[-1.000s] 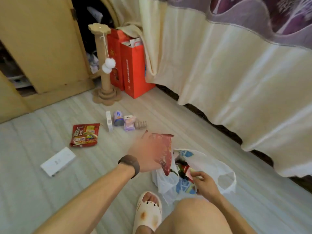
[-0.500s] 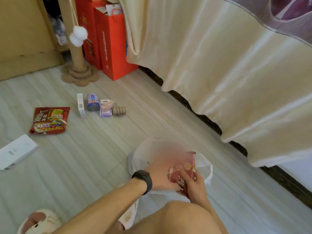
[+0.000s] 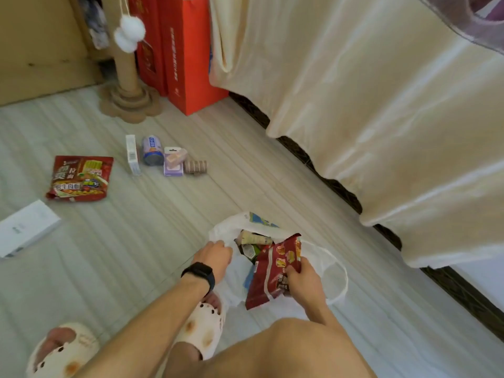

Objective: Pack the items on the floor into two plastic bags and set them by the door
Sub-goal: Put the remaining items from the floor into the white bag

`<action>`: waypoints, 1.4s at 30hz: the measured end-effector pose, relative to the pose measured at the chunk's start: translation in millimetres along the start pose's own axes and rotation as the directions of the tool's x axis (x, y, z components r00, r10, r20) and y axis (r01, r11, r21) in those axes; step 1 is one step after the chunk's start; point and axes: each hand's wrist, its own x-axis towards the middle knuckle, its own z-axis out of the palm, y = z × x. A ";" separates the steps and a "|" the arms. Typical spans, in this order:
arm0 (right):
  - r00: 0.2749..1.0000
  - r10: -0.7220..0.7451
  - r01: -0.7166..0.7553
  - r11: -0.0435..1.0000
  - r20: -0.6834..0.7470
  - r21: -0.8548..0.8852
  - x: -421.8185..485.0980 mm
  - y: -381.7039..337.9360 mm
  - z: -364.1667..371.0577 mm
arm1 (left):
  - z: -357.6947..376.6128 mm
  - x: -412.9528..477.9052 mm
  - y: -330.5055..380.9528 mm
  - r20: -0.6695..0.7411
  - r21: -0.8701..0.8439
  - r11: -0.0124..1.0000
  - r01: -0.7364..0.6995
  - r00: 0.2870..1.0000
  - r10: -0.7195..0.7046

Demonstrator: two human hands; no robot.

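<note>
Dark red foil crinkles in the right hand (image 3: 302,279), whose grip is closed on the lower edge of a snack packet (image 3: 272,271) that stands half in, half out of the white plastic bag (image 3: 331,257). The left hand (image 3: 215,256) pinches the bag's near rim, its grip closed on the thin film, holding the mouth wide. To do this well, I judge the packet should be tipped flat and slid down beside the items already inside, not pushed end-on, since a foil corner could tear the film. The left hand should keep the rim lifted until the packet clears it. Further off on the floor (image 3: 245,173) wait a noodle packet (image 3: 79,178), a white box (image 3: 26,227) and a row of small items (image 3: 166,159).
</note>
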 end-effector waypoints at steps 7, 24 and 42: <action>0.992 0.000 -0.014 0.994 0.127 0.111 18.2 -18.3 47.9 | -80.1 -16.7 8.5 -0.287 -0.756 0.643 -0.117 0.943 -0.166; 0.853 -0.491 0.478 0.602 0.176 -0.639 -46.8 -50.0 -40.4 | -108.7 -62.9 -9.2 0.064 0.276 0.954 -0.113 0.993 0.099; 0.417 -0.767 0.894 0.251 0.487 -0.370 -79.4 -245.8 168.7 | -95.8 -203.9 -301.9 -0.101 0.027 0.845 0.535 0.842 -0.530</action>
